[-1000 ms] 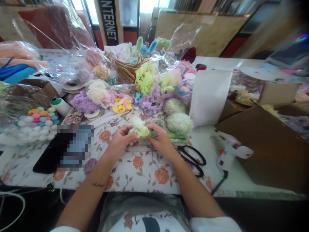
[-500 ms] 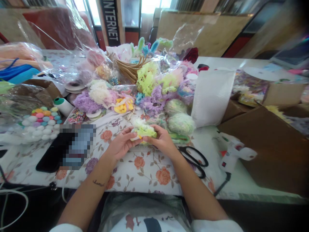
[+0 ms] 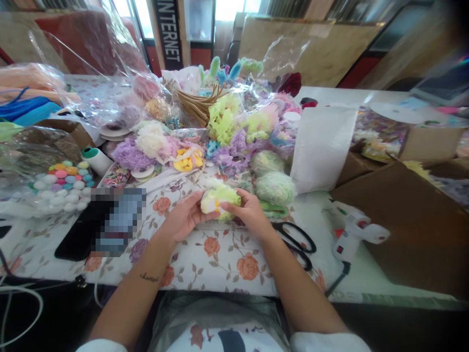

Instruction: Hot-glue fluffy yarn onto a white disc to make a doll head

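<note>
The far side of the room is lit by bright windows (image 3: 234, 7). Beside them, a dark vertical sign (image 3: 168, 36) lettered "INTERNET" is set on a wood-toned post (image 3: 153, 22). A tan panel (image 3: 340, 49) is seen at far right, and a red surface (image 3: 69, 46) is partly veiled by clear plastic at far left. The near part of the table (image 3: 311, 199) is covered by a rose-patterned cloth (image 3: 227, 249); below its near right edge, the space (image 3: 395, 330) is sunk in shadow.
</note>
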